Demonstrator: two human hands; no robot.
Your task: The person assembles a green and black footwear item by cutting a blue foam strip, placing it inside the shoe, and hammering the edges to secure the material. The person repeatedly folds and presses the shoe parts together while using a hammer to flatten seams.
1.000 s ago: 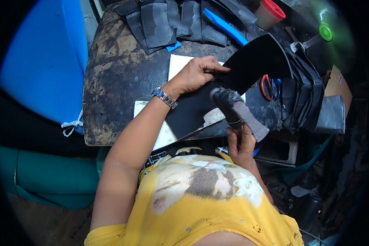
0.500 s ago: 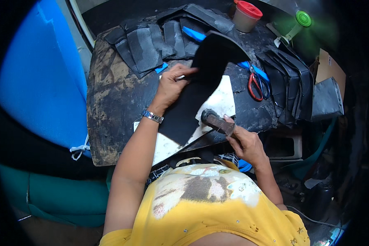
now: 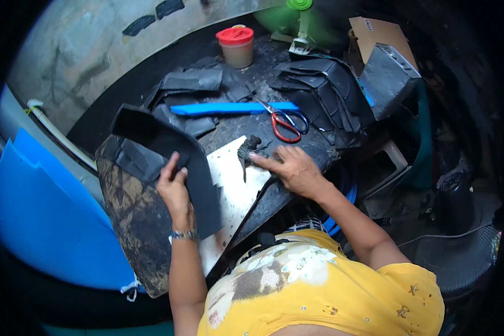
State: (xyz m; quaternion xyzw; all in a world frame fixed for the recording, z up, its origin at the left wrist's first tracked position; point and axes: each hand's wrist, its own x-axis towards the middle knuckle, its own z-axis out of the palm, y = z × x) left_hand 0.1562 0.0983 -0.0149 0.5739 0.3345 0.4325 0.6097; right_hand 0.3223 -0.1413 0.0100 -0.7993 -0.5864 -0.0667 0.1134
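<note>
My left hand (image 3: 175,190) grips the edge of a large black flexible sheet (image 3: 168,148), which lifts off the stained worktop (image 3: 133,224) and curls over at the left. Part of the white board (image 3: 235,190) underneath shows to the right of the sheet. A dark, grimy brush-like tool (image 3: 248,152) lies on that board. My right hand (image 3: 294,168) rests flat beside it, fingers stretched out, fingertips touching the tool's near end.
Red-handled scissors (image 3: 285,124) and a long blue strip (image 3: 235,108) lie behind the board. Stacks of black cut pieces (image 3: 319,84) sit at the back, with a red-lidded jar (image 3: 236,46), a green fan (image 3: 299,17) and a cardboard box (image 3: 375,33). A blue panel (image 3: 45,224) stands left.
My left hand has pulled the black sheet off to the left, uncovering the white board. My right hand has laid the tool down on the board and spread its fingers.
</note>
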